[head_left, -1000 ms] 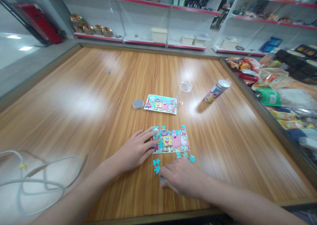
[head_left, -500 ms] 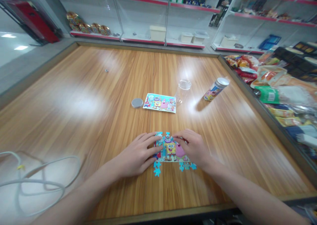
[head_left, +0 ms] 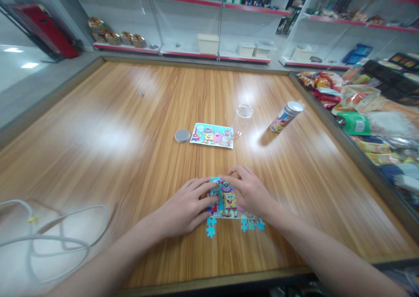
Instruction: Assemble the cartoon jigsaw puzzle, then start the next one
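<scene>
Head view: shows two bare hands on a cartoon jigsaw puzzle (head_left: 227, 199) at the near side of a wooden table (head_left: 131, 127).

Holds the left hand (head_left: 185, 205) flat and released, fingers spread, on the left edge of the puzzle, grasping nothing. Arches the right hand (head_left: 250, 192) over the puzzle's right part, fingertips down near its far edge; cannot tell whether clenched on a piece or not. Shows loose blue pieces (head_left: 211, 228) just beside the puzzle's near edge, some at its left and some at its right. Farther on the table shows a picture card (head_left: 212, 135), a round metal lid (head_left: 182, 135) just left of it, a clear cup (head_left: 242, 119) at its far right corner, then a printed can (head_left: 285, 117) more to the right. At near left, a white cable (head_left: 59, 240).
</scene>
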